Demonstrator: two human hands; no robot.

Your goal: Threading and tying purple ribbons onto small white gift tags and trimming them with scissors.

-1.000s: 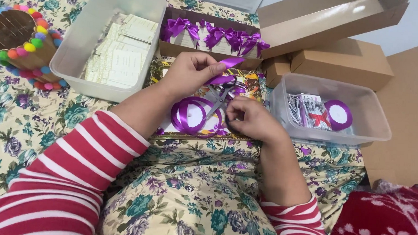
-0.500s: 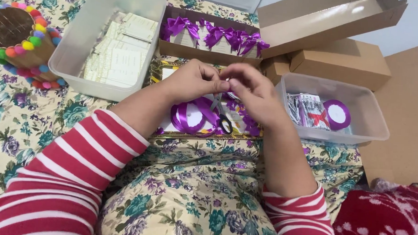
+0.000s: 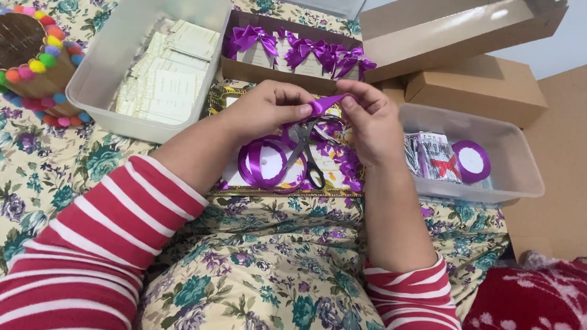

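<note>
From my remote seat I saw the left hand (image 3: 266,109) and right hand (image 3: 370,119) both pinching a short purple ribbon (image 3: 323,105) between closed fingers, above the scissors (image 3: 305,152) and ribbon spool (image 3: 264,165) (flowered cloth beneath).

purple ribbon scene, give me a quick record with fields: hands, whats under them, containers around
left hand: left hand pinches one end of a purple ribbon piece
right hand: right hand pinches the other end
under hands: scissors and a purple ribbon spool
left container: clear plastic tub with cream cards
right container: second clear tub with another ribbon roll
behind: brown box of purple bows
surface: floral cloth
</note>
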